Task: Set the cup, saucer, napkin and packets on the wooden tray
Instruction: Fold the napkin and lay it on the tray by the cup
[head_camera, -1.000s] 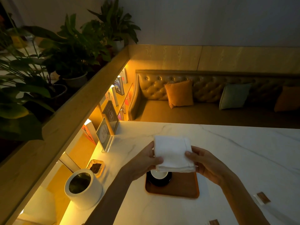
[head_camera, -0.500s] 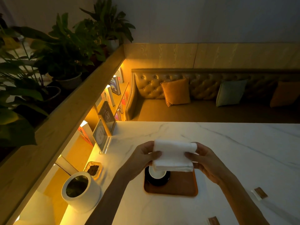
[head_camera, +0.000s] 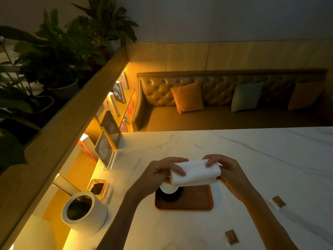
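Dim amber light falls across a white marble table [head_camera: 252, 159] filling the lower half of the frame, with a tufted bench [head_camera: 225, 98] and cushions behind it. Above the centre of the frame's lower half, both hands hold a folded white napkin [head_camera: 195, 171] in the air; its long axis runs left to right, tilted slightly up toward the right. The left hand [head_camera: 160, 173] pinches its left end, fingers curled over the top, and the right hand [head_camera: 227, 171] grips the right end. Directly below sits the wooden tray [head_camera: 196, 200], carrying a black saucer [head_camera: 169, 194] with a white cup [head_camera: 168, 188] on its left part, partly hidden by the napkin. Two brown packets lie on the table well apart from the tray: one [head_camera: 278, 201] at the right, one [head_camera: 232, 236] lower down. A white round pot [head_camera: 84, 213] stands at lower left, just beside a small glass dish [head_camera: 98, 188].
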Tool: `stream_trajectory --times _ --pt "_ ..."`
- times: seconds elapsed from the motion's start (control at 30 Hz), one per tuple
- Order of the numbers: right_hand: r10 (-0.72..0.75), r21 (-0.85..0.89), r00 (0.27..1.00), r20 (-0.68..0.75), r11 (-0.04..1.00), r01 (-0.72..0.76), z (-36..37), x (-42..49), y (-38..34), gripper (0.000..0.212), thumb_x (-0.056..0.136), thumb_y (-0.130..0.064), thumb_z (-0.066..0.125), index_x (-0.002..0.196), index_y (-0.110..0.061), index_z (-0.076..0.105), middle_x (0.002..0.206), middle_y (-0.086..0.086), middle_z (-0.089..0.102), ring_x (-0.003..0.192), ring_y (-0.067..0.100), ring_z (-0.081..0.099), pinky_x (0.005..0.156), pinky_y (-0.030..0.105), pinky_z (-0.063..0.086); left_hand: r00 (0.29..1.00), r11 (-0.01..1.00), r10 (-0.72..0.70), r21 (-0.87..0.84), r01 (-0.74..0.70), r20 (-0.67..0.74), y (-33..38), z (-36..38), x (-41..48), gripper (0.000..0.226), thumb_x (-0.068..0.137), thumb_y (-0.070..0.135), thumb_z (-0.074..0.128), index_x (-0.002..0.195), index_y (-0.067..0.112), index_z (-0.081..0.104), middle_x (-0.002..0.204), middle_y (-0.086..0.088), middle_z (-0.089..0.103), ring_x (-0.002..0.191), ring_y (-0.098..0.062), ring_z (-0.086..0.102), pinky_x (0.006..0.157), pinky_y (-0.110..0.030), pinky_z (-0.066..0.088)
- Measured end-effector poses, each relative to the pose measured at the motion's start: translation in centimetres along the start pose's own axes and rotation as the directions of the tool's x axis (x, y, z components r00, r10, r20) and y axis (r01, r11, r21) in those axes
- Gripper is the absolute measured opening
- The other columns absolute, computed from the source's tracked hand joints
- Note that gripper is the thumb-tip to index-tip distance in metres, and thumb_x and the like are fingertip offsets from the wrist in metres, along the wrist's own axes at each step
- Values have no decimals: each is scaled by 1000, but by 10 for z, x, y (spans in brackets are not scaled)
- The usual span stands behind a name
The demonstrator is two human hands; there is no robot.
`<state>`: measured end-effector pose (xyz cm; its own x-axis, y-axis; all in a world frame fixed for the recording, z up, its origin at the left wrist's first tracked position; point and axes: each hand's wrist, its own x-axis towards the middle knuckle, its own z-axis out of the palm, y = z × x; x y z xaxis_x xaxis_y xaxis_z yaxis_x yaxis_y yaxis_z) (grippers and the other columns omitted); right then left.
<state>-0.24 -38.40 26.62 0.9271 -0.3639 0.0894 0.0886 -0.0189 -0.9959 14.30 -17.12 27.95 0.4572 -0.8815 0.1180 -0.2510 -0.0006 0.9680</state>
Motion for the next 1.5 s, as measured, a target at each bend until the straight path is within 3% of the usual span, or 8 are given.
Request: stream_trajectory --times 0.1,0.2,0.37,0.57,0.93,1.13,1.3,1.5 --pt "-4 36 999 -32 999 6 -4 -5 4 48 84 20 46 78 -20 73 106 2 69 99 20 65 64 29 56 982 911 -185 -371 179 17 -1 4 -4 34 91 23 56 125 27 59 128 0 63 119 -29 61 89 -48 58" --pt "-16 8 997 -69 1000 17 -11 -8 8 45 83 21 47 78 -16 72 107 3 68 102 24 64 64 31 57 920 744 -388 -569 352 61 -4 11 -3 46 84 40 63 126 23 56 126 -14 63 108 -39 67 83 -47 61" --pt "69 -13 993 -93 997 -70 -18 -16 18 40 88 14 47 94 -14 75 112 5 68 106 28 64 68 27 57 901 827 -434 -394 400 3 -19 31 -2 39 88 30 71 123 24 57 120 -8 63 97 -27 73 72 -35 62" --pt "494 363 869 14 808 -465 -23 -27 41 53 85 -50 49 133 -26 54 130 9 61 118 29 60 87 44 57 898 865 -436 -302 400 -59 -44 53 3 34 88 33 69 120 27 59 122 -5 61 101 -25 71 75 -43 63" --pt "442 130 866 -233 897 -423 -20 -29 96 50 79 -37 72 127 -30 58 122 7 62 106 27 66 85 44 59 822 799 -557 -342 494 -116 -94 79 15 36 89 27 70 121 19 54 119 -9 63 105 -24 67 88 -44 59" --pt "597 199 797 -93 795 -572 -35 -19 124 31 84 -25 68 115 -28 62 119 7 63 108 26 65 80 31 59 719 653 -684 -541 530 -120 -130 88 24 32 94 14 62 124 3 57 122 -20 64 113 -31 64 100 -50 52" --pt "682 144 712 -163 731 -667 -49 -5 168 28 91 -12 60 118 -20 61 122 10 61 109 25 62 79 30 59 659 565 -752 -534 629 -19 -173 94 40 32 97 6 55 129 0 53 125 -16 60 116 -29 61 95 -40 56" --pt "782 175 489 -386 582 -794 -56 16 246 39 88 -10 65 126 -8 56 126 18 56 110 37 59 85 44 58 501 532 -846 -252 808 -179 -245 124 70 35 96 13 56 130 5 55 123 -11 59 112 -24 59 94 -43 57"
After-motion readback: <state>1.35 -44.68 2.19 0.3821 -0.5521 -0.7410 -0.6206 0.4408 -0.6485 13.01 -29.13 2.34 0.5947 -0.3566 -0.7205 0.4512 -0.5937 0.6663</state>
